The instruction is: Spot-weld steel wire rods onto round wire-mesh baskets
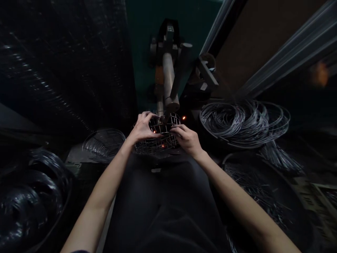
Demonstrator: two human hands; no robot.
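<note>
A round wire basket (152,146) sits under the arms of a spot welding machine (170,75), with small orange sparks close to it. My left hand (143,128) grips the basket's rim on the left, thumb stretched along the near side and fingers over the far side. On the right, my right hand (185,137) pinches at the basket's rim with fingertips together. The welder's tip meets the wire between my two hands. What exactly my right fingertips hold, beyond the rim, is too small to tell.
Wire rings (242,123) lie heaped in a tub at the right, above a dark basin (263,189) of short wire pieces. More wire rings (105,142) and a pile of shiny coils (34,196) are at the left. A dark plastic curtain (65,63) hangs behind.
</note>
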